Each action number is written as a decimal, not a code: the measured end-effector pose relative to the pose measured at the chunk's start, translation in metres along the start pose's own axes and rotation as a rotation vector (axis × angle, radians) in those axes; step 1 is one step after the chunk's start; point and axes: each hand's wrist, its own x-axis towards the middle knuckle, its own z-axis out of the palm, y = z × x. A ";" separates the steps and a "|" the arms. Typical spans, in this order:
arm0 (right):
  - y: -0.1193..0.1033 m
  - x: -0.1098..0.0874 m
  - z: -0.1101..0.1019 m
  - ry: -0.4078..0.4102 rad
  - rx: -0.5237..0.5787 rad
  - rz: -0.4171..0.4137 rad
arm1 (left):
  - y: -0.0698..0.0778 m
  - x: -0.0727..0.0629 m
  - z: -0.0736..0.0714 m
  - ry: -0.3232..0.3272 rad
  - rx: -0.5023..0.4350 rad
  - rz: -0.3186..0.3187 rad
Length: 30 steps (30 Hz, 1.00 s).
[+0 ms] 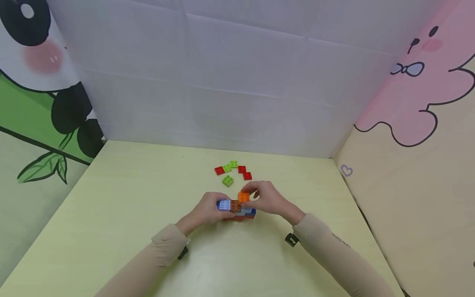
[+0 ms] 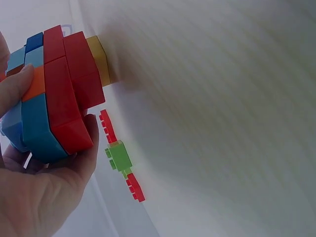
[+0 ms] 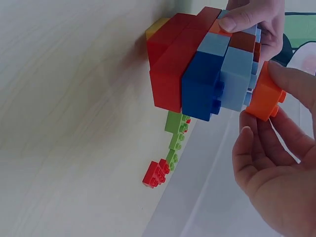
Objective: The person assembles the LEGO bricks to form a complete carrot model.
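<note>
A layered block of toy bricks [image 3: 170,74] stands on the table, with a yellow brick [image 2: 100,59] at its bottom, red layers above, then blue, light blue, orange and brown ones. My left hand [image 1: 207,209] grips the block around its left end, thumb on the near side and fingers behind. Between thumb and fingers my right hand [image 1: 270,199] pinches an orange brick [image 3: 266,94] at the top of the block, right of the brown brick [image 1: 235,206]. In the right wrist view that orange brick sits right at the studs of a light blue brick [image 3: 236,79], slightly tilted.
Behind the block lie several loose bricks: green ones, such as a green brick [image 1: 228,180], and red ones, such as a red brick [image 1: 247,176]. A pale wall [image 1: 237,82] rises at the table's back, with printed panels on both sides.
</note>
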 end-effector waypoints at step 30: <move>-0.002 0.002 0.005 -0.061 -0.076 -0.029 | 0.003 0.000 -0.004 -0.025 0.007 -0.009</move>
